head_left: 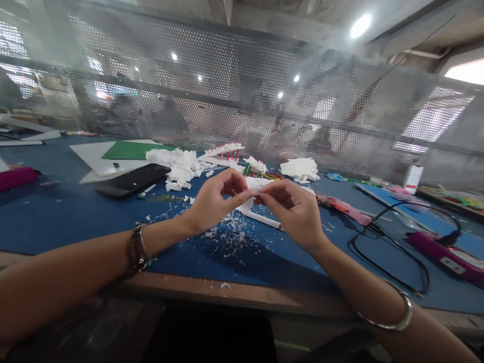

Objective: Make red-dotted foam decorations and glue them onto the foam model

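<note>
A piece of white tissue paper [255,185] is stretched between my two hands, above the blue table [181,257]. My left hand [219,196] pinches its left end between thumb and fingertips. On the other end, my right hand [297,209] has the same kind of pinch. Below the hands lie many tiny white paper scraps [230,237] and a white stick or tube [262,220]. Just behind the hands are small green rolls with white paper on top [254,166]. A white rack with red pegs [227,152] stands farther back.
Crumpled white paper [177,164] and a black phone [134,180] lie to the left. A stack of white paper [300,169] is behind my right hand. At right are a pink-handled tool [350,212], a black cable [393,267] and a magenta power strip [446,257]. Perforated metal screen [227,80] closes the back.
</note>
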`<state>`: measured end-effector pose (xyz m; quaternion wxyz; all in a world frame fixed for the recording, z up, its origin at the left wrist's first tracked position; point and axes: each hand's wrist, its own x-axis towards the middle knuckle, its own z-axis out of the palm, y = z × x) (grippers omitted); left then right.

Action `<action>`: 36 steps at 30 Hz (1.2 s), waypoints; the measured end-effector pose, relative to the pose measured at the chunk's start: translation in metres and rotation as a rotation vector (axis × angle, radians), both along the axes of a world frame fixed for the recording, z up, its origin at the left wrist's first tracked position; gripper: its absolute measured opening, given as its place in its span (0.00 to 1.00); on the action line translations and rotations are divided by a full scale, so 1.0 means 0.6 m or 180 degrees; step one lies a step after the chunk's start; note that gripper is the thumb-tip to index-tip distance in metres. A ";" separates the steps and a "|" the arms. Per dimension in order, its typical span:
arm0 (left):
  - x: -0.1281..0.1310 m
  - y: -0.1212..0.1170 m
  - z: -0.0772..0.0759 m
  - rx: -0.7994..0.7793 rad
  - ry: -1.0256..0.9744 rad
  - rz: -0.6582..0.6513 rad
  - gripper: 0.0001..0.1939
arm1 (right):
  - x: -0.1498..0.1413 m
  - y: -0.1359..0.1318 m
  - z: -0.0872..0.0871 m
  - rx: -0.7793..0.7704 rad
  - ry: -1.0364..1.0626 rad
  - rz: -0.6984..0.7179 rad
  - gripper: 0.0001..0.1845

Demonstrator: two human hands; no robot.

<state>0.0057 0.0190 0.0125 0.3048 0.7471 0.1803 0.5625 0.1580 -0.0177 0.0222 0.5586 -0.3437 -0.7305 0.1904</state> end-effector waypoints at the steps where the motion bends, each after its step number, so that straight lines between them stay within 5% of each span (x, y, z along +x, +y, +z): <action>1: 0.000 0.000 0.000 0.0033 0.0018 0.0010 0.06 | 0.000 0.000 0.000 -0.0015 0.0009 0.0008 0.02; 6: -0.003 0.000 -0.002 0.0667 0.0332 0.0312 0.01 | 0.000 0.003 -0.003 0.0023 -0.0048 0.0008 0.02; 11: -0.016 0.003 0.003 0.2465 0.0980 0.1453 0.09 | -0.003 0.001 -0.003 0.0061 -0.0208 -0.0089 0.01; 19: -0.026 -0.003 0.017 0.3687 0.1565 0.1602 0.03 | -0.007 -0.006 0.002 0.0001 -0.0461 -0.0293 0.07; 36: -0.027 0.000 0.022 0.4082 0.2067 0.2344 0.06 | -0.009 -0.002 -0.005 -0.0515 -0.0413 -0.0404 0.09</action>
